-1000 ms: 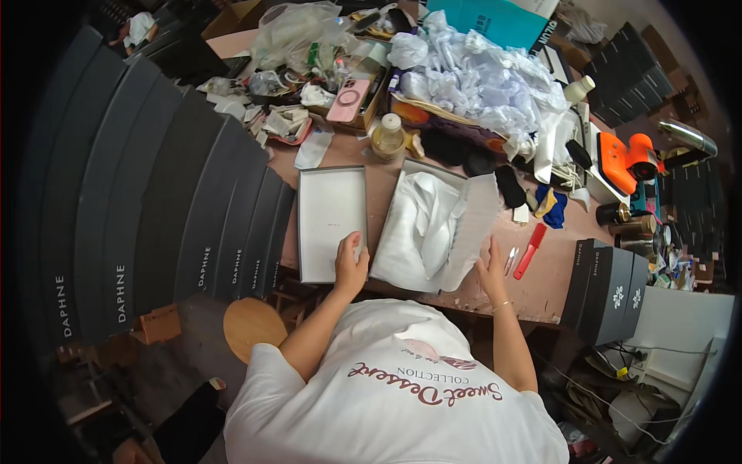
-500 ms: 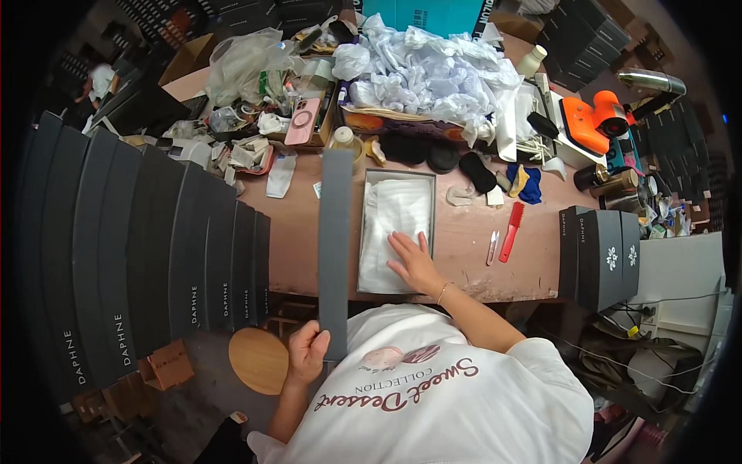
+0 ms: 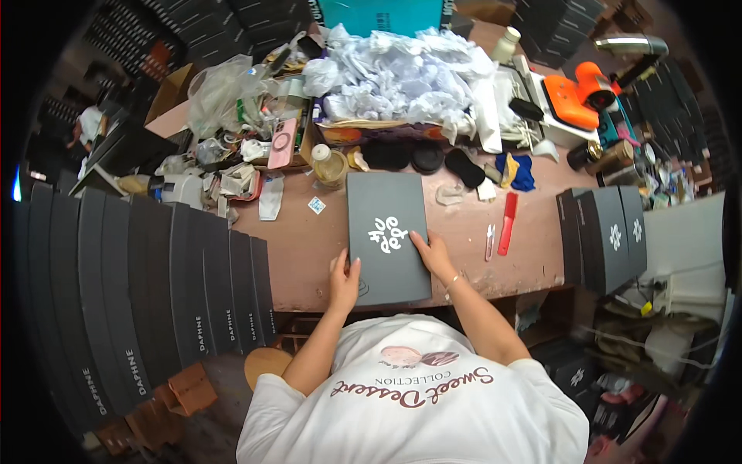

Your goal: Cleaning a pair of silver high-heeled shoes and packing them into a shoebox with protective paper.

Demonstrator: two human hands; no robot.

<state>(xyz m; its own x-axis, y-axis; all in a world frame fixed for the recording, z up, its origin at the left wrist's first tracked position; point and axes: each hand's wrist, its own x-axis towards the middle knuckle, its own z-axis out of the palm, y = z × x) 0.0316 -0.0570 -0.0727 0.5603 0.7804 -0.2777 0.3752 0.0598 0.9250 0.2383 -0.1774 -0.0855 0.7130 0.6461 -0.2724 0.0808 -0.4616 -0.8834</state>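
Observation:
A dark grey shoebox (image 3: 390,271) with a white printed mark lies on the table in front of me, its lid on. My left hand (image 3: 345,280) grips the left edge near the front corner, fingers bent and thumb raised beside it. On the opposite edge, my right hand (image 3: 435,257) has its thumb over the lid's top and its fingers along the side. The lid hides what lies inside the box. To the right of it are a red-handled brush (image 3: 508,224) and small thread snips (image 3: 489,242).
Dark boxes (image 3: 154,286) stand in a long row at left; several more boxes (image 3: 599,240) stand at right. Crumpled white paper (image 3: 402,77) fills a carton at the back. A bottle (image 3: 328,166), a pink phone (image 3: 283,143) and an orange device (image 3: 572,100) are around the table.
The lid, held upright in my left hand before, now covers the box and its white tissue paper. My right hand has moved from the tissue to the box's right edge.

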